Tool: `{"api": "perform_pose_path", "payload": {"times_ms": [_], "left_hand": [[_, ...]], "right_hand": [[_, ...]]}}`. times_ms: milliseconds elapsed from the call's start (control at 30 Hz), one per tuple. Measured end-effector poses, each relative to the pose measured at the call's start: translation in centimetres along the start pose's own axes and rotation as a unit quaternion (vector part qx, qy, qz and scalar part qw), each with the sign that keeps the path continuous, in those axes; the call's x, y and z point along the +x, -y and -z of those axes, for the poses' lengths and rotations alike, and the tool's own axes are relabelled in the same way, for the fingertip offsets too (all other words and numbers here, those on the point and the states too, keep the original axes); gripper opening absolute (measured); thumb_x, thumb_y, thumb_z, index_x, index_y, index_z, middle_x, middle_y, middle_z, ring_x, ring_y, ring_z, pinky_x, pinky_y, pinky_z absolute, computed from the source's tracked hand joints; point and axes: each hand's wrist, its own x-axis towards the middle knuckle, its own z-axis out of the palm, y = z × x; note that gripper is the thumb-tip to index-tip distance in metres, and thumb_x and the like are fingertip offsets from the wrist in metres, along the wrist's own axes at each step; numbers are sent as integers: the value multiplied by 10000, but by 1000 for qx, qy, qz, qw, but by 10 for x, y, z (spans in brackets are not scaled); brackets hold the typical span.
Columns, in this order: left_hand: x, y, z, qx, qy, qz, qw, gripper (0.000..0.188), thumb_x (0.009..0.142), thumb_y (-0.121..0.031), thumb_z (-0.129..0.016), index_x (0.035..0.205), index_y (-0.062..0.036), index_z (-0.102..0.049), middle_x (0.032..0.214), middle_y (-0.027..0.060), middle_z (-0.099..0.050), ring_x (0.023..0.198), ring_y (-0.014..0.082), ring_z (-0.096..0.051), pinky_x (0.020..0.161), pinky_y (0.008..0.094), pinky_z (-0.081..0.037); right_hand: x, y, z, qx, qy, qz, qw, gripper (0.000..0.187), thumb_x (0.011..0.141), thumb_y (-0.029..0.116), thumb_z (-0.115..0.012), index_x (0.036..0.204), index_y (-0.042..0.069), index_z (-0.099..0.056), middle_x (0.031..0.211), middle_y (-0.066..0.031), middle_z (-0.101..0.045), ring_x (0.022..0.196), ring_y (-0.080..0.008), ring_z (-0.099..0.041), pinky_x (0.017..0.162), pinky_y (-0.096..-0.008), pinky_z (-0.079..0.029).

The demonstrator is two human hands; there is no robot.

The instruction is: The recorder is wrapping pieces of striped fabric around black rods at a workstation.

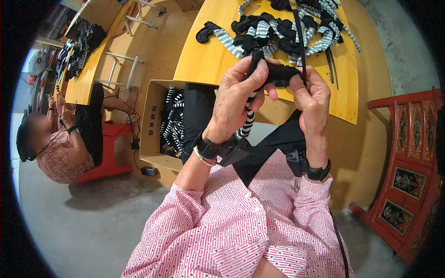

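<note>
Between my two hands, in front of my chest, is a black fuzzy fabric piece (282, 74). My left hand (232, 99) is closed on its left end, thumb on top. A black-and-white striped fabric tube (248, 116) hangs below that hand and seems joined to the fuzzy piece. The fingers of my right hand (313, 99) pinch the right end. A long thin black rod (298, 37) rises upright from the right fingers; its lower end is hidden there. Just beyond my hands, a pile of black fuzzy and grey-white striped fabric pieces (264, 30) lies on the yellow table (197, 60).
Thin dark sticks (331, 69) lie on the table's right side. Left of my legs stands a cardboard box (149, 125) holding striped pieces (172, 123). A carved red wooden furniture piece (408, 171) stands right. Another person (65, 157) sits on a red stool (111, 153) far left.
</note>
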Motion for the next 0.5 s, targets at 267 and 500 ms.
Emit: {"api": "perform_pose_path", "payload": {"times_ms": [267,500], "left_hand": [[1,-10,28,-39,8,-36,999,250,896,-264,-449,1010,-56,-526,669,51,-591,401,37,-407,373,153,-286],[-40,-57,154,110,-270,-119,949,235,862,-155,-501,1013,25,-516,858,88,-577,726,124,-525,625,231,-425]], "right_hand": [[-3,-6,16,43,-30,-40,998,131,859,172,-534,798,60,-564,595,92,-422,494,20,-271,435,-159,-174],[7,-28,66,-222,-89,-27,971,202,862,192,-525,828,1,-582,615,66,-440,530,-10,-332,452,-182,-254]]}}
